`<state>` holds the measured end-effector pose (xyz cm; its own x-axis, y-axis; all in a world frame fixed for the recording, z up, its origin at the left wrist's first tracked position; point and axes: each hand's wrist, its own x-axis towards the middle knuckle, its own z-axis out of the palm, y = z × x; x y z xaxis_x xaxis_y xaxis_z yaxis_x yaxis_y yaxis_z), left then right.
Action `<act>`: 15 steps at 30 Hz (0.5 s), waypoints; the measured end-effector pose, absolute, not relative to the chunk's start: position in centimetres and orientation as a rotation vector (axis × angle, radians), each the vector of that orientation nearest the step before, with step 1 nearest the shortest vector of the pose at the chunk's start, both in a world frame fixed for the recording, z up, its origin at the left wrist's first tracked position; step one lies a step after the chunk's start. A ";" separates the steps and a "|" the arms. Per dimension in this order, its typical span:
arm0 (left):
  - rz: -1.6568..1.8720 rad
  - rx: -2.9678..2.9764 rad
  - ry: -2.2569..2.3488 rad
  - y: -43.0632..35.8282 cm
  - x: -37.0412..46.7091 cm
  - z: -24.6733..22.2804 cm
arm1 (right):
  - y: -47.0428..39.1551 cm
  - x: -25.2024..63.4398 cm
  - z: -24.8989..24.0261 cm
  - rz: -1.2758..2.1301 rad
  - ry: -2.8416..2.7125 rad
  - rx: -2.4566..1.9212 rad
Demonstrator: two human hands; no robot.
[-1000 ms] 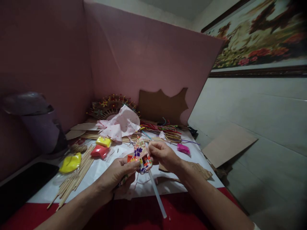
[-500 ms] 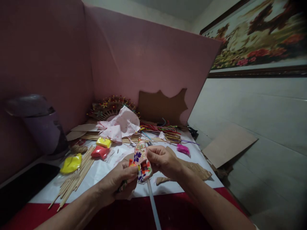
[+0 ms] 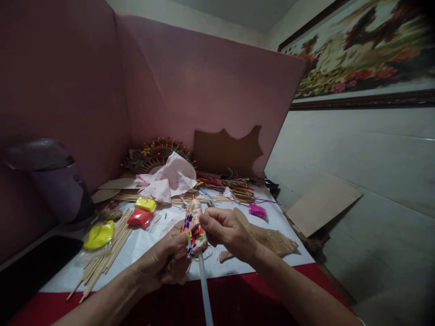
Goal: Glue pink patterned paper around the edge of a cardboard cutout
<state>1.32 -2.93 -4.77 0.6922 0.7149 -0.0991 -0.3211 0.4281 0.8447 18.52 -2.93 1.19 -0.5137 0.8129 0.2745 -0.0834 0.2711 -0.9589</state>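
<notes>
White-covered table [image 3: 142,244], hands holding floral-patterned tool [image 3: 192,220]

Both forearms are reaching in from the lower corners and converging near the middle. The left hand [image 3: 171,256] is curling, its thumb lying over bent fingers. The right hand [image 3: 226,228] is pinching, thumb and index finger pressing close together, while the other fingers are folding toward the palm.
</notes>
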 end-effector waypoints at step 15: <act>0.648 0.524 0.283 -2.4 1.0 -6.8 | -4.7 17.8 1.5 1.106 -1.906 -0.618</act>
